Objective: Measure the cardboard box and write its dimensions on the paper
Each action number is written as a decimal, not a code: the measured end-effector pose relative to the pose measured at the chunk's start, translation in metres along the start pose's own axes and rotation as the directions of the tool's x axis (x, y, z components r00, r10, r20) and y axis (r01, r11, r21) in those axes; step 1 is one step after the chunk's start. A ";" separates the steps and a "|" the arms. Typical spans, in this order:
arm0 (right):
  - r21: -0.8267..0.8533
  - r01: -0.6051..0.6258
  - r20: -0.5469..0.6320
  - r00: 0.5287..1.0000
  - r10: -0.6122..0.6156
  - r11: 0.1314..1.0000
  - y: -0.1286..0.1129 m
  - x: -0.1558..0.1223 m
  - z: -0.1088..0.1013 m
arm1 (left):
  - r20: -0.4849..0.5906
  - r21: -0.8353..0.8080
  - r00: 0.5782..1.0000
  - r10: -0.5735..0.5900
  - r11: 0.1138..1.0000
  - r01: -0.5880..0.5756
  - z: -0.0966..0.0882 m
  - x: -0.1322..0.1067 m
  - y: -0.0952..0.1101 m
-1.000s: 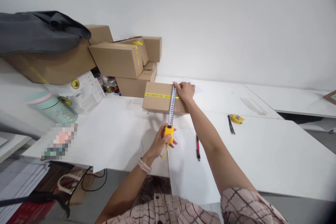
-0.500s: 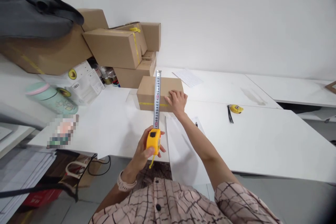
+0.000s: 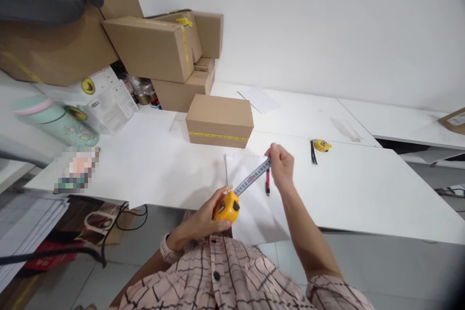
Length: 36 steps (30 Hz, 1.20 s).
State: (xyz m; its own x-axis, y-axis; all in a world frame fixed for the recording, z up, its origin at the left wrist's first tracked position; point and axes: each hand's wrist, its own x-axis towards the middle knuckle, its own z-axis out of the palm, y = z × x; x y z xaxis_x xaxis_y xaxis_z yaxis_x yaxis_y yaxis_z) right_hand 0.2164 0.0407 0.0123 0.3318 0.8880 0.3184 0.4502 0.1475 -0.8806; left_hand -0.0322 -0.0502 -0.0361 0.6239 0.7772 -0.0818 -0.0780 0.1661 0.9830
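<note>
My left hand (image 3: 209, 215) is closed around the yellow case of a tape measure (image 3: 228, 207), low over the table's front edge. Its silver blade (image 3: 252, 177) slants up to the right, and my right hand (image 3: 282, 164) pinches the far end, hiding the tip. Beneath the blade lie white sheets of paper (image 3: 254, 223) and a red and black pen (image 3: 268, 183). Just beyond my hands a closed cardboard box (image 3: 220, 118) with a yellow strip along its front side rests on the table, touched by neither hand.
A second yellow tape measure (image 3: 321, 145) with a black strap lies at the right. Stacked cardboard boxes (image 3: 145, 48) stand at the back left, near a mint green bottle (image 3: 58, 121). A printed sheet (image 3: 258, 100) lies by the wall.
My right hand has left the cardboard box and now grips the blade's end. The tape has swung from over the box to a slant above the papers, with less blade showing.
</note>
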 end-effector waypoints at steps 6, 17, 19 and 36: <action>-0.076 0.028 0.355 0.935 0.001 0.997 0.021 -0.059 0.020 | -0.177 0.055 0.983 0.057 0.997 -0.048 -0.004 0.018 -0.005; -0.783 0.034 0.308 0.889 0.339 0.621 0.094 -0.011 -0.018 | -0.571 0.773 0.761 0.306 0.513 0.374 -0.092 0.044 0.005; -0.761 0.085 0.368 0.873 0.320 0.644 0.096 -0.012 -0.018 | -0.550 0.820 0.778 0.303 0.375 0.433 -0.103 0.050 0.002; -0.088 -0.073 0.155 0.984 0.086 0.993 0.145 -0.017 -0.070 | -0.338 0.822 0.920 0.201 0.539 0.184 0.009 0.087 -0.043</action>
State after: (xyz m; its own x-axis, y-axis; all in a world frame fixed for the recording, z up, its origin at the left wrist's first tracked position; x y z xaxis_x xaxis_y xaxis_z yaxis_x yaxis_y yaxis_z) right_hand 0.3341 0.0169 -0.0959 0.2369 0.9540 0.1837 0.4961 0.0438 -0.8672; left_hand 0.0324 0.0043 -0.0837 0.2955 0.9530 0.0669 0.7120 -0.2664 0.6497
